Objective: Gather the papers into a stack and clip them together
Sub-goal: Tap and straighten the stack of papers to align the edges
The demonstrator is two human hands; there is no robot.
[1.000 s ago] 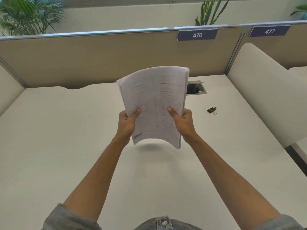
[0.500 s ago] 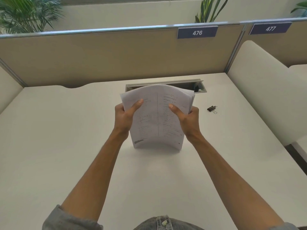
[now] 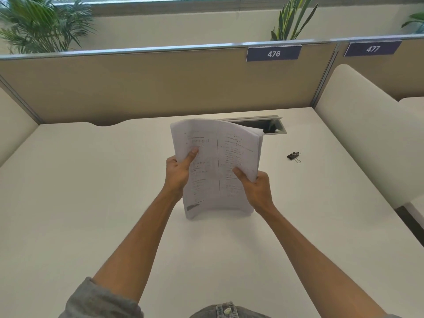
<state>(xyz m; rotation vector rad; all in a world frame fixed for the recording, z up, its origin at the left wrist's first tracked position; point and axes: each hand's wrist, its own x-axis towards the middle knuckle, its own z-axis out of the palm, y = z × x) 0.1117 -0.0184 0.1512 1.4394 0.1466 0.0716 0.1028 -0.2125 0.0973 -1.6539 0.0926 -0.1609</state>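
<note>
- The fingers of both hands are closed on one stack of papers (image 3: 215, 166): the left hand (image 3: 177, 173) pinches its left edge with the thumb pressed on the front sheet, and the right hand (image 3: 257, 189) pinches the right edge lower down.
- The stack stands upright on its bottom edge on the desk (image 3: 91, 203), long axis vertical, top bowed toward 1 o'clock.
- The binder clip (image 3: 293, 156) lies loose on the desk at about 2 o'clock from the right hand, well apart from the papers.
- The right hand is nearer the clip, so it looks best placed to reach for it.
- Count: one stack, one clip, two hands.
</note>
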